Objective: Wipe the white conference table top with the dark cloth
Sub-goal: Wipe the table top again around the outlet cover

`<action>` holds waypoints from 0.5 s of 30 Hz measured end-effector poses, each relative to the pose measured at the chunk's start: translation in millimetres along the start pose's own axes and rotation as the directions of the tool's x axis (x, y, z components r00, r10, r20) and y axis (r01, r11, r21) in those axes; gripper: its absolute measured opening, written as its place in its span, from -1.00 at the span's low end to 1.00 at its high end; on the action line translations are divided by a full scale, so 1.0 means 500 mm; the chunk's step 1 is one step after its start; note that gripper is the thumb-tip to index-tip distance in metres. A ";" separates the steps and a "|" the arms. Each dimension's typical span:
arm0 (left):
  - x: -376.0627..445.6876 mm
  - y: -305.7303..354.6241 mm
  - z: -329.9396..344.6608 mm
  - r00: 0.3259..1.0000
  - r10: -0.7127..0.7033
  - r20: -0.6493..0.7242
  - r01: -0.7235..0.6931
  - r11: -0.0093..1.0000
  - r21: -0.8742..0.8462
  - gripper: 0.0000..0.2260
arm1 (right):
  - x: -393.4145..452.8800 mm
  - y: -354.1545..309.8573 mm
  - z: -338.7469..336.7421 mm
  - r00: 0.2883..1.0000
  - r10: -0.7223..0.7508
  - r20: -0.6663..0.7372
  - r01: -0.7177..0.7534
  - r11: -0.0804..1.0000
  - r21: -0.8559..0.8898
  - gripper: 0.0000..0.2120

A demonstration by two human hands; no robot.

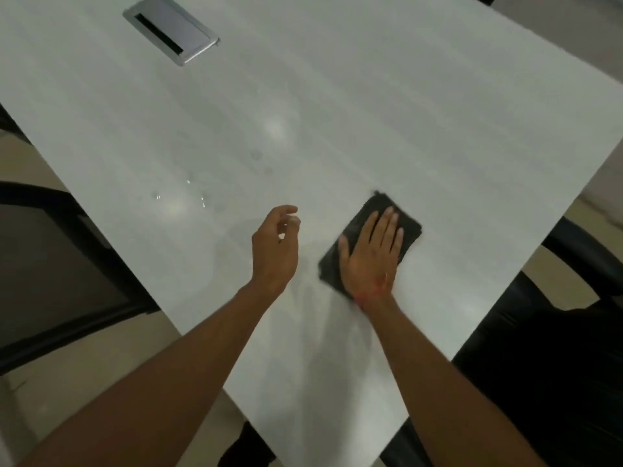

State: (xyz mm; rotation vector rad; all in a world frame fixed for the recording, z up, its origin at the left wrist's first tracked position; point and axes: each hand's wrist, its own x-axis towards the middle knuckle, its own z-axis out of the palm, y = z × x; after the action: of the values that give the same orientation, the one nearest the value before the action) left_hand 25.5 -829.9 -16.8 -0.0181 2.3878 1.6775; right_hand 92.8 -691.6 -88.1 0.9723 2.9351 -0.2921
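Right hand [371, 254] presses flat on dark cloth [409, 227]; left hand [274, 247] hovers loosely curled, empty.

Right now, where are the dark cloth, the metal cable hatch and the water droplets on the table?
dark cloth [409, 227]: head view, on its bare far corner beyond the fingers.
metal cable hatch [182, 26]: head view, on its grey lid.
water droplets [156, 196]: head view, on one shiny droplet.

R hand [371, 254] flat on dark cloth [409, 225], white table [371, 112].
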 end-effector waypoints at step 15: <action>0.282 -0.074 -0.178 0.980 0.196 0.039 -0.197 0.980 0.013 -0.75 | 0.219 -0.283 0.043 0.994 0.109 -0.021 -0.109 0.994 -0.009 -0.34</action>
State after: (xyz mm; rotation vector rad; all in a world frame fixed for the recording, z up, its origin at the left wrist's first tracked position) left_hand -122.5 -909.0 -48.8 0.2586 2.4447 1.7229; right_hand -79.9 -742.2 -95.8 1.1355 2.8851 -0.2640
